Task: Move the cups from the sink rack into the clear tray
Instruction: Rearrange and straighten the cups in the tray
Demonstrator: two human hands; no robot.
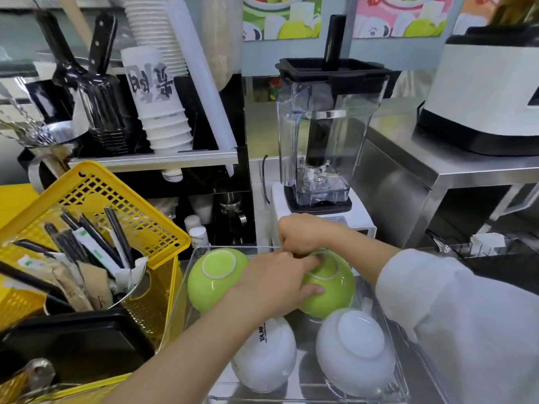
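Now | both hands on green cup point(329, 287) | clear tray point(180, 290) crowded

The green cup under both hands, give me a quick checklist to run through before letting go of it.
1. Cup inside the clear tray: ok, the right-hand green cup sits within its walls.
2. Cup upside down like the others: ok, its base ring faces up.
3. Grip: the left hand and right hand both rest on it; whether it already stands on the tray floor, cannot tell.
4. Clearance from neighbours: cannot tell, the left hand hides the gap to the other green cup.
5. Front row steady: ok, the printed white cup and plain white cup sit upside down.
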